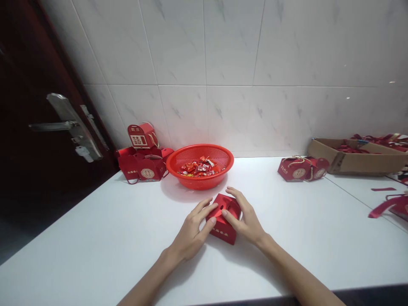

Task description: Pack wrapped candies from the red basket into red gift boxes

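Observation:
A small red box [225, 227] with gold lettering on its front stands on the white table, turned at an angle. My left hand [191, 231] holds it from the left, with fingertips on the top flaps and the thumb near the front top edge. From the right, my right hand [247, 221] grips the same box, its thumb pressing on the top by a round hole and its fingers along the far right side. The inside of the box is hidden.
Behind the box stands a red basket [200, 182] of wrapped candies. Red gift boxes [148, 168] are stacked at the back left; others [295, 170] sit back right, near a cardboard box [363, 163]. A dark red ribbon [384, 207] lies at the far right of the table [95, 246].

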The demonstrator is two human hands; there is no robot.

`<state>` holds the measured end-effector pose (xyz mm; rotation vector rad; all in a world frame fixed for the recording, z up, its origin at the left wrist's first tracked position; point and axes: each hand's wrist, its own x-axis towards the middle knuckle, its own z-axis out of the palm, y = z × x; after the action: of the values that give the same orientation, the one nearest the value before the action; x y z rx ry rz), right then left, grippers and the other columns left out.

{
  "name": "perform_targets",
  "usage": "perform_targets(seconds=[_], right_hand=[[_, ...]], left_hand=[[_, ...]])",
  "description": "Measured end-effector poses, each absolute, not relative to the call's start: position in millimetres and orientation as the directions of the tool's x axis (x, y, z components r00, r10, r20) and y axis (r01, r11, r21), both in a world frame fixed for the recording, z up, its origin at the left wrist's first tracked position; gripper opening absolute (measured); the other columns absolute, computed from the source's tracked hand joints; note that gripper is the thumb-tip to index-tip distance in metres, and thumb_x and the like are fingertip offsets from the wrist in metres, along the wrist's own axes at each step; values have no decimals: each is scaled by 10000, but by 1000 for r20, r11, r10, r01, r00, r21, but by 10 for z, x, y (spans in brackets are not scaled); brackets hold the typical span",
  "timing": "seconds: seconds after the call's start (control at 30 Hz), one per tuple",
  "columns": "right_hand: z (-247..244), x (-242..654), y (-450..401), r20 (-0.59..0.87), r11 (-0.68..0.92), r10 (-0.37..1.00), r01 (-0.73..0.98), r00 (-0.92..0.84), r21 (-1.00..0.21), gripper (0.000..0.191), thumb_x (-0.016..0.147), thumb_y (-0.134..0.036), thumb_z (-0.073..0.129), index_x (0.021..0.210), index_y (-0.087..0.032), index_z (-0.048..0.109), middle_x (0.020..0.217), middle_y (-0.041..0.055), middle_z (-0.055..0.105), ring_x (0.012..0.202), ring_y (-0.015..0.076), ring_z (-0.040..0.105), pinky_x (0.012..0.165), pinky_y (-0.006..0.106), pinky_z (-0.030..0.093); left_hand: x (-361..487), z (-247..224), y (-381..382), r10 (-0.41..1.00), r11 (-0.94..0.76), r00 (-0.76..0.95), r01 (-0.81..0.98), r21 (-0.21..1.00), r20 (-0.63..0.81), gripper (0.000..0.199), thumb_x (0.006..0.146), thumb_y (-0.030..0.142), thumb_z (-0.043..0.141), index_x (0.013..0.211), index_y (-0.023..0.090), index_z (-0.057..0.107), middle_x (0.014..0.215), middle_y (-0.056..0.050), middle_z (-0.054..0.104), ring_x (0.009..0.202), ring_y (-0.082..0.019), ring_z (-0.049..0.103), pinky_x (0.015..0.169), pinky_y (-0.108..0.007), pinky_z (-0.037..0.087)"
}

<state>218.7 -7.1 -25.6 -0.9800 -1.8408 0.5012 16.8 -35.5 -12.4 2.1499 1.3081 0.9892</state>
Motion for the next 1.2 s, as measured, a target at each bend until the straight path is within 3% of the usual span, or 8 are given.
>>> perform_targets(seconds=[0.13, 0.33, 0.43, 0.63, 0.77, 0.97, 1.1, 1.2], right_hand=[[-250, 2192, -75, 523, 558, 825, 452, -214, -696, 442, 898, -482, 622, 1250, -216, 587, 1475, 175, 519, 1385, 318, 490, 1121, 504, 434], [-249, 2201, -111, 623, 542, 780, 558, -55, -628, 375, 886, -535, 622, 1067, -208, 591, 1267, 193, 623, 1283, 334, 557, 1036, 505, 484], [-244, 2214, -198, 606, 516, 791, 620, -82, -591, 386, 903, -567, 585, 1040, -207, 596, 1291, 197, 607, 1356, 348, 494, 1065, 519, 460], [-360, 2199, -441, 487, 421, 862, 739, -144, -526, 657, 928, -616, 503, 1421, -183, 469, 1591, 230, 336, 1437, 385, 404, 1092, 574, 428], [-353, 2176, -549, 456, 333, 885, 813, -95, -478, 638, 972, -574, 434, 1506, -226, 406, 1598, 219, 334, 1463, 401, 360, 1090, 607, 410], [-191, 2155, -697, 457, 238, 887, 913, -66, -330, 466, 991, -450, 406, 1375, -252, 581, 1487, 219, 486, 1330, 412, 505, 991, 615, 464], [-143, 2155, -753, 425, 189, 903, 946, -62, -262, 452, 1004, -398, 364, 1380, -285, 586, 1461, 189, 527, 1265, 384, 559, 958, 593, 482], [-147, 2166, -750, 381, 147, 924, 956, -41, -252, 505, 1002, -475, 361, 1386, -240, 588, 1488, 224, 496, 1275, 414, 549, 964, 620, 467]], left_hand=[[184, -139, -400, 882, -471, 336, 574, 670, 332, 459, 990, 378, 482, 1407, 217, 581, 1464, -106, 559, 1338, -271, 543, 1104, -437, 481], [334, -240, -462, 887, -456, 298, 688, 564, 353, 561, 968, 345, 480, 1492, 144, 475, 1515, -159, 495, 1376, -297, 502, 1126, -478, 456], [418, -303, -504, 892, -436, 271, 726, 531, 362, 588, 968, 323, 462, 1523, 132, 420, 1544, -171, 460, 1416, -308, 457, 1134, -506, 440], [579, -423, -578, 874, -416, 209, 788, 454, 438, 637, 899, 278, 517, 1514, 143, 422, 1570, -182, 422, 1434, -348, 418, 1138, -577, 390], [709, -395, -652, 889, -378, 193, 820, 429, 415, 667, 851, 228, 531, 1508, 159, 436, 1539, -172, 471, 1413, -359, 433, 1150, -649, 314], [839, -390, -754, 905, -356, 180, 814, 458, 385, 693, 864, 204, 522, 1543, 169, 384, 1558, -171, 444, 1442, -399, 367, 1139, -727, 237], [914, -550, -821, 899, -395, 194, 746, 536, 392, 845, 860, 211, 548, 1616, 189, 172, 1621, -178, 329, 1512, -399, 234, 1156, -731, 208], [959, -675, -891, 896, -419, 193, 668, 614, 401, 916, 886, 265, 567, 1628, 211, 34, 1656, -178, 237, 1526, -387, 204, 1164, -688, 281]])
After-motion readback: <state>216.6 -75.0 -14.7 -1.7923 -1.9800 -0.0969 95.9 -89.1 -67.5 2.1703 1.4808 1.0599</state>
